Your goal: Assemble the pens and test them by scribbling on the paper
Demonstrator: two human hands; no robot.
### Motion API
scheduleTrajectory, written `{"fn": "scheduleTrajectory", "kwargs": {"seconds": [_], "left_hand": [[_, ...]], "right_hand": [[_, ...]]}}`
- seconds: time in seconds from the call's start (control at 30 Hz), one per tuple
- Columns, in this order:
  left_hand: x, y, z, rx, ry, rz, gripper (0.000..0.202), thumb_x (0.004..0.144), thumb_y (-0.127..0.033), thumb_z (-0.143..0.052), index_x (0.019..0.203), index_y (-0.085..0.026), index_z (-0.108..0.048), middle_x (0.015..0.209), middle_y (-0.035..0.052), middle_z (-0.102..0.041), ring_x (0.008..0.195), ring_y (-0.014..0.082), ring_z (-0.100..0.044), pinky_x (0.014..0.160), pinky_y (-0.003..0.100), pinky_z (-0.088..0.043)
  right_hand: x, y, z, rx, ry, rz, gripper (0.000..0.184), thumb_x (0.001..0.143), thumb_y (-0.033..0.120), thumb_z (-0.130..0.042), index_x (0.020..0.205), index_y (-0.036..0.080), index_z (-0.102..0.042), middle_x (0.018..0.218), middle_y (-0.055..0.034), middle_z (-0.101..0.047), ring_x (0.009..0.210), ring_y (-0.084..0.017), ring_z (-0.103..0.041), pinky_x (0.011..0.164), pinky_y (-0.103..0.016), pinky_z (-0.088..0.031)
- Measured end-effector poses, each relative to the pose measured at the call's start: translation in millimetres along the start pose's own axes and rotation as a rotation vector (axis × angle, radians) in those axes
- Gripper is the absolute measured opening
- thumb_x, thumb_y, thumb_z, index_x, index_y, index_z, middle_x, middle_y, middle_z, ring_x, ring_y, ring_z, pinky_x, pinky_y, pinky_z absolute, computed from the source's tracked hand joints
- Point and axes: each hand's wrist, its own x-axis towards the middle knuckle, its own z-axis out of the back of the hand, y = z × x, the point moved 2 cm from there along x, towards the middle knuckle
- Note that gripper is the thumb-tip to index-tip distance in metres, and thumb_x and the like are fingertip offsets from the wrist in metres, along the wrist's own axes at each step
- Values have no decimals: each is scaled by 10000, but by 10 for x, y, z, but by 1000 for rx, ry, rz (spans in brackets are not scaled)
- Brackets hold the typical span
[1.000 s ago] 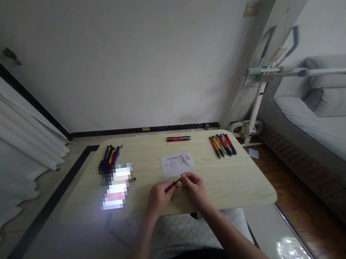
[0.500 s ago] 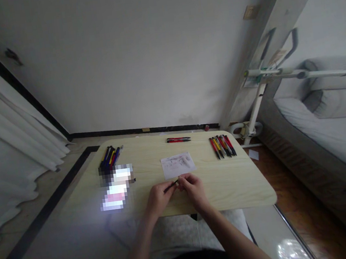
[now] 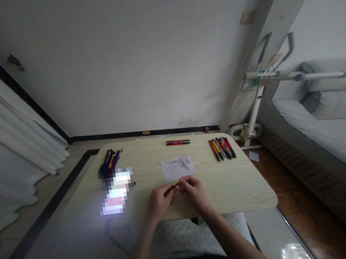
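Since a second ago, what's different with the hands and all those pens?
The right hand seems to have edged a little left, closer to the left hand. I see nothing newly picked up or let go: the left hand still pinches the thin dark thing. The paper, pens on the right, pens on the left and two red pens stayed put.

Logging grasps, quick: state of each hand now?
Left hand: closed, holding a thin dark rod.
Right hand: closed at the rod's end; any hold unclear.
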Motion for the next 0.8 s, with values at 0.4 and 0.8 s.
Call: {"fn": "scheduleTrajectory", "kwargs": {"seconds": [0.4, 0.8], "left_hand": [[1, -5, 2, -6, -25, 19, 245, 799, -337, -471, 871, -184, -648, 813, 38, -676, 718, 165, -603, 656, 221, -451], [10, 33, -6, -83, -77, 64, 240, 786, -355, -474, 815, -176, -632, 615, 11, -615, 562, 139, -561, 543, 210, -408]], "right_hand": [[21, 29, 39, -67, -27, 28, 200, 676, 333, -624, 744, 146, -612, 542, 22, -559, 463, -95, -505, 467, -215, -410], [-51, 57, 274, -251, -82, 98, 238, 719, 390, -575, 727, 153, -558, 598, 5, -546, 499, -107, -502, 461, -215, -414]]}}
